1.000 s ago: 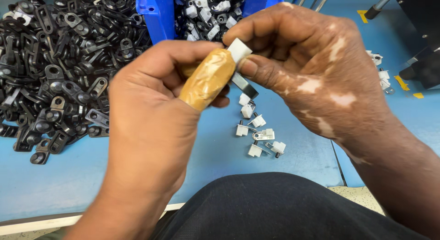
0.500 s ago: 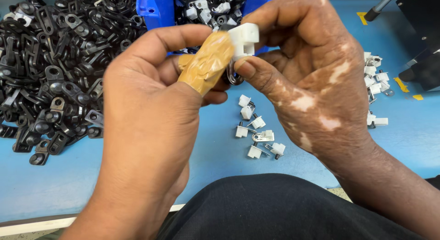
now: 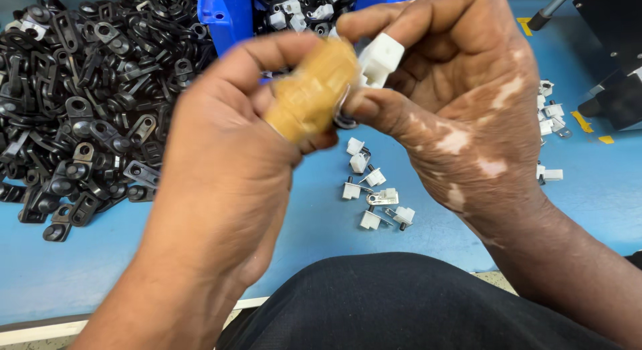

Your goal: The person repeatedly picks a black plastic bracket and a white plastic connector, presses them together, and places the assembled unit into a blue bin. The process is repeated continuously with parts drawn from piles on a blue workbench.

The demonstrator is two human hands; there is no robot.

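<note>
My left hand [image 3: 221, 169] and my right hand [image 3: 461, 102] meet above the blue table [image 3: 100, 270]. Between the fingertips of both sits a small white plastic clip [image 3: 380, 58] with a dark metal part under it. My left thumb is wrapped in tan tape [image 3: 311, 96] and presses against the clip. My right forefinger and thumb pinch the clip from the right side. Below the hands, several small white clips with metal tabs [image 3: 374, 193] lie loose on the table.
A large heap of black plastic clips [image 3: 87, 102] covers the table's left. A blue bin [image 3: 231, 12] holding white and black parts stands at the back. More white clips [image 3: 550, 116] lie at the right, beside a black machine [image 3: 612, 49]. My dark-clothed lap [image 3: 401, 303] fills the bottom.
Both hands have risen and come closer to the camera. The white clip has turned between the fingertips and now shows more fully above the taped thumb.
</note>
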